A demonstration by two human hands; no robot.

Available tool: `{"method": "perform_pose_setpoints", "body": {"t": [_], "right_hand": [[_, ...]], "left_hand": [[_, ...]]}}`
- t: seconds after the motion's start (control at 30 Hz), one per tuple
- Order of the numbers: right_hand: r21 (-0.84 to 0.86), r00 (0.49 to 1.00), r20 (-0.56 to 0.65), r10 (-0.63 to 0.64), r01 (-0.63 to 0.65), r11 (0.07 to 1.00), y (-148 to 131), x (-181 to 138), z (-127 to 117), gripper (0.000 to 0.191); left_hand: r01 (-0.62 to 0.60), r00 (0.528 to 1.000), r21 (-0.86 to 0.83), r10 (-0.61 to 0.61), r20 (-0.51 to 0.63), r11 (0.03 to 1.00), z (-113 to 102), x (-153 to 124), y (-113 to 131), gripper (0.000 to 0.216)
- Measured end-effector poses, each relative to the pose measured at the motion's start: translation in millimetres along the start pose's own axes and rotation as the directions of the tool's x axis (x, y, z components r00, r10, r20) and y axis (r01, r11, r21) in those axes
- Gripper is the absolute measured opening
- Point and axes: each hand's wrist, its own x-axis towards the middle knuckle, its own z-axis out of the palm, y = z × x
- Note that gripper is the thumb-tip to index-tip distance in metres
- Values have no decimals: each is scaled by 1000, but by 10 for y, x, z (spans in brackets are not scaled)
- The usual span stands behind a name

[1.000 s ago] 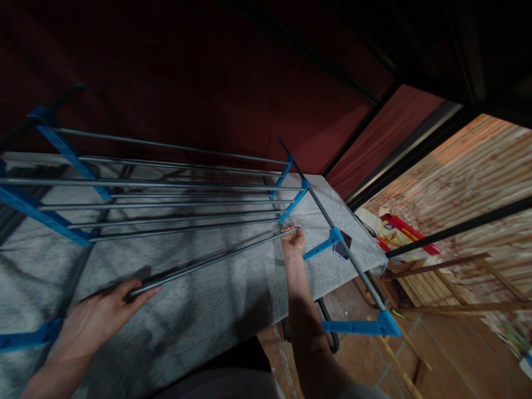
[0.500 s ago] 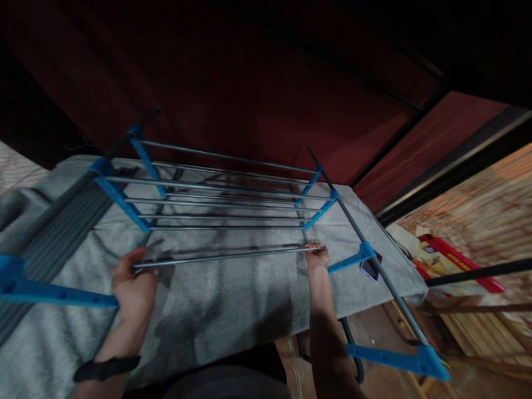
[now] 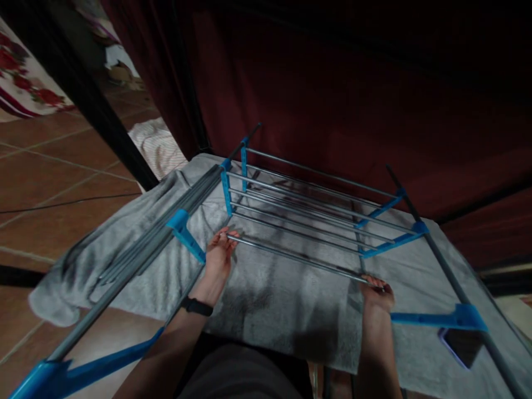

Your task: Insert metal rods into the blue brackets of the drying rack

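A thin grey metal rod (image 3: 291, 255) runs level between my two hands, near the middle of a rack frame with blue plastic brackets. At its left end, my left hand (image 3: 219, 254) pinches it with thumb and fingers, close to a blue bracket (image 3: 187, 237). My right hand (image 3: 378, 292) is closed round the other end, beside the right-hand blue bracket (image 3: 436, 320). Behind it, several fitted rods (image 3: 316, 191) span the far brackets. Neither end of the held rod appears seated in a bracket.
A grey blanket (image 3: 257, 299) lies under the frame. Several loose grey rods (image 3: 166, 227) rest along the left side tube. A phone (image 3: 461, 346) lies under the right tube. Dark red curtains (image 3: 332, 100) hang behind; tiled floor (image 3: 70, 160) shows at left.
My view has swung left, so more floor and the whole left side show. Both hands still hold the rod; the left fingers look more extended at its end.
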Motion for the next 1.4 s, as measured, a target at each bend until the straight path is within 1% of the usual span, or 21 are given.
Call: {"method": "perform_pose_setpoints", "body": {"t": [0.17, 0.27, 0.37, 0.43, 0.5, 0.57, 0.67, 0.77, 0.8, 0.83, 0.87, 0.9, 0.93, 0.97, 1.03, 1.1, 1.13, 1.17, 1.23, 1.3, 1.4], "right_hand": [[255, 989, -33, 146, -133, 958, -13, 59, -55, 27], [335, 980, 30, 199, -197, 921, -23, 126, -112, 25], [324, 971, 113, 213, -238, 915, -44, 164, -134, 30], [320, 959, 180, 218, -266, 909, -51, 118, -92, 37], [388, 938, 234, 257, -333, 859, -26, -18, 7, 39], [537, 906, 265, 331, -423, 730, 46, -230, 150, 34], [793, 847, 321, 424, -485, 368, 190, -557, 368, 20], [928, 819, 349, 455, -370, -45, 228, -690, 478, 11], [943, 823, 332, 460, -302, -139, 200, -676, 480, 11], [954, 830, 297, 473, -232, -192, 155, -639, 466, 11], [964, 834, 254, 491, -175, -202, 101, -584, 439, 12], [975, 837, 209, 506, -141, -169, 47, -520, 402, 13], [986, 841, 166, 515, -135, -96, -1, -455, 360, 15], [987, 851, 124, 511, -157, 22, -35, -396, 317, 17], [895, 892, 26, 452, -222, 386, -52, -310, 245, 21], [577, 947, -89, 310, -205, 791, -11, -278, 205, 25], [355, 967, -123, 223, -167, 920, 22, -279, 199, 28], [146, 980, -137, 144, -123, 982, 55, -288, 199, 30], [-129, 990, -131, 56, -74, 989, 111, -321, 202, 34], [-205, 993, -93, 72, -90, 975, 145, -360, 186, 34], [-132, 980, 83, 182, -171, 976, 177, -418, 105, 32]], "left_hand": [[-16, 997, -50, 20, 77, 999, 42, -20, 38, 14], [-28, 994, -78, 36, 104, 997, 56, -52, 54, 16], [-36, 992, -93, 48, 120, 995, 52, -70, 62, 19], [-38, 991, -98, 50, 126, 994, 46, -77, 70, 20], [-37, 990, -104, 50, 130, 994, 44, -85, 85, 22], [-33, 990, -112, 48, 133, 993, 47, -94, 104, 22], [-24, 991, -125, 41, 130, 992, 54, -104, 132, 21], [-13, 992, -132, 29, 120, 991, 55, -101, 149, 20], [-8, 993, -132, 24, 117, 991, 54, -98, 152, 19], [-4, 993, -132, 19, 116, 991, 52, -93, 154, 17], [-1, 993, -132, 16, 115, 991, 50, -88, 154, 16], [0, 993, -132, 15, 114, 991, 49, -82, 154, 15], [-1, 994, -132, 16, 111, 991, 50, -76, 154, 14], [-4, 994, -133, 19, 107, 991, 52, -70, 152, 13], [-16, 995, -136, 29, 94, 991, 64, -65, 146, 12], [-23, 995, -131, 35, 88, 991, 87, -76, 136, 15], [-23, 995, -124, 34, 92, 992, 103, -90, 128, 17], [-19, 994, -112, 31, 102, 994, 121, -111, 118, 17], [-11, 990, -78, 22, 137, 997, 172, -176, 89, 16], [-8, 983, -39, 15, 184, 999, 248, -274, 49, 22], [-23, 962, 28, 15, 271, 999, 429, -479, -23, 32]]}}
